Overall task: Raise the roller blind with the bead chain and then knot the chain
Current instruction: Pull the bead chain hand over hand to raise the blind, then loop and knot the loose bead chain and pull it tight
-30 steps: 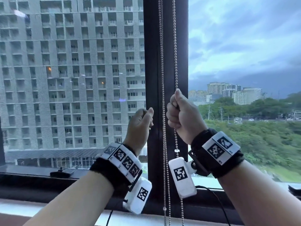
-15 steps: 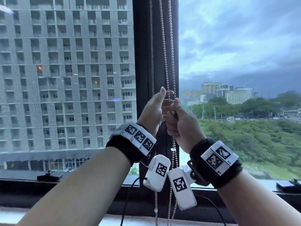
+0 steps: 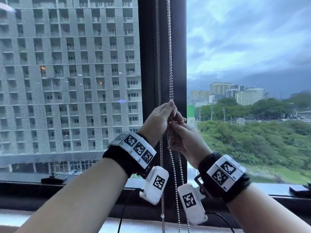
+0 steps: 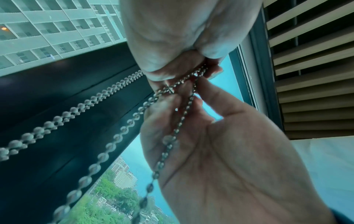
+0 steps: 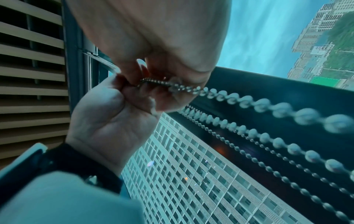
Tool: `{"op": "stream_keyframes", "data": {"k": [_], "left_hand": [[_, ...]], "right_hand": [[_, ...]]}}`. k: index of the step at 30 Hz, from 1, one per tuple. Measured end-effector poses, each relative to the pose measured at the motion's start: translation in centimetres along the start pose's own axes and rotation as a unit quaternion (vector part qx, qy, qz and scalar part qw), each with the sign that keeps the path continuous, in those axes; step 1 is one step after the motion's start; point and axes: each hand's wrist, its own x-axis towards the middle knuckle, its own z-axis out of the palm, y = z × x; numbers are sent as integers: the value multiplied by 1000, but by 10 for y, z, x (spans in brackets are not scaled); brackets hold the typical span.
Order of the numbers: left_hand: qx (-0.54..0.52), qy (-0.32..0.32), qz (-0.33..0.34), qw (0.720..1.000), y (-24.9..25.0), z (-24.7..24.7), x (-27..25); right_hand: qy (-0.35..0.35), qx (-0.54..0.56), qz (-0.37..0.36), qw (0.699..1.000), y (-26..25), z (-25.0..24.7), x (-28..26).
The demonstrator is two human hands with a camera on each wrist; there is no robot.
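Note:
A silver bead chain (image 3: 170,64) hangs in front of the dark window post (image 3: 179,47). My left hand (image 3: 170,106) is raised, its fingers nearly straight, and pinches the chain against the thumb. Just below, my right hand (image 3: 178,121) grips the same chain with curled fingers. Two strands drop from the hands (image 3: 175,174) towards the sill. In the left wrist view the strands cross (image 4: 168,89) between my left hand (image 4: 191,68) and the right hand's fingers (image 4: 172,100). In the right wrist view a bent bit of chain (image 5: 153,82) sits between both hands. The blind itself is out of view.
A second chain (image 3: 158,64) hangs just left of the held one. The window sill (image 3: 101,219) runs along the bottom; small black objects lie on the ledge at the left (image 3: 53,179) and far right (image 3: 299,190). A slatted panel (image 4: 310,75) is overhead.
My left hand has moved right from beside the window post and taken hold of the chain above my right hand. The right hand has loosened from a fist to a finger grip.

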Motion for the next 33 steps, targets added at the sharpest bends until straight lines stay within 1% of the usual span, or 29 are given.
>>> {"op": "stream_keyframes", "data": {"k": [2,4,8,10,12,13,14,15,16,17,18,19,20,21,23,26,27,29,31,32,33], "left_hand": [[-2,12,10,1000,-2,-6,-1],[-3,20,15,1000,-4,-12,-2],[-8,35,-6,999,-4,-18,-10],[-11,34,-12,999,-4,-21,-15],[-8,31,-17,999,-3,-23,-20],[-6,28,-21,999,-3,-24,-21],[-3,24,-24,999,-2,-24,-23],[4,23,-25,999,-1,-24,-25],[10,24,-25,999,0,-23,-27],[14,30,-26,999,1,-22,-29],[17,38,-30,999,1,-21,-31],[21,46,-37,998,1,-21,-32],[29,54,-44,997,0,-21,-34],[39,60,-52,996,0,-22,-35],[56,60,-70,994,-3,-23,-40],[66,26,-91,993,-4,-27,-50],[70,9,-97,993,-4,-29,-52],[86,-20,-103,991,-4,-36,-55],[105,-41,-97,989,-1,-45,-55],[108,-50,-92,989,1,-48,-54],[101,-59,-89,989,4,-51,-54]], "right_hand": [[18,-6,5,1000,3,-4,1],[37,-44,-9,998,4,-7,1],[27,-123,-55,990,2,1,-3],[34,-152,-91,984,2,6,-4],[46,-212,-157,963,2,9,-5],[55,-266,-204,941,1,10,-6],[63,-333,-262,904,-2,12,-7],[66,-405,-323,853,-5,13,-8],[62,-471,-376,796,-8,15,-8],[53,-527,-415,740,-13,17,-7],[39,-575,-439,689,-17,19,-5],[20,-616,-452,645,-20,20,-4],[-3,-644,-453,616,-22,22,-2],[-28,-663,-450,598,-23,23,0],[-69,-685,-436,580,-23,21,3],[-105,-717,-400,561,-21,19,3],[-108,-726,-387,558,-19,18,2],[-91,-736,-373,558,-16,17,3],[-59,-717,-381,580,-17,16,5],[-48,-696,-389,602,-19,15,7],[-43,-667,-389,633,-21,13,8]]}}
